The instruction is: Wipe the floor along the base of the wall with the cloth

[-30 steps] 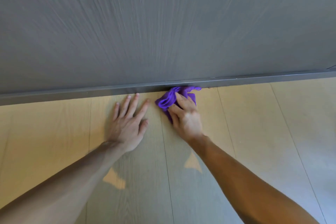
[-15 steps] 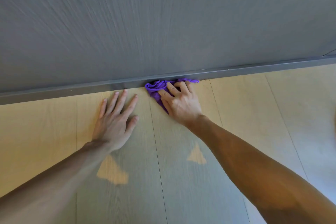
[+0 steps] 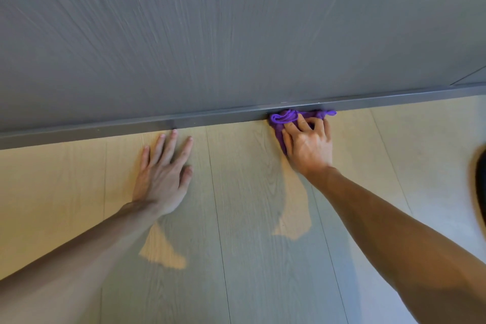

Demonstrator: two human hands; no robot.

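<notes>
A crumpled purple cloth (image 3: 286,116) lies on the pale wood-plank floor (image 3: 236,179), pushed up against the dark grey skirting strip (image 3: 131,129) at the foot of the grey wall (image 3: 236,34). My right hand (image 3: 309,144) presses down on the cloth, fingers bent over it, and covers its near part. My left hand (image 3: 164,173) lies flat on the floor to the left, fingers spread, fingertips almost at the skirting, holding nothing.
The skirting runs from lower left to upper right across the view. A dark rounded object (image 3: 480,192) shows at the right edge, cut off by the frame. Both forearms cast shadows on the planks below the hands.
My right hand has slid the cloth rightward along the skirting, widening the gap to my left hand. The left hand stays flat on the floor.
</notes>
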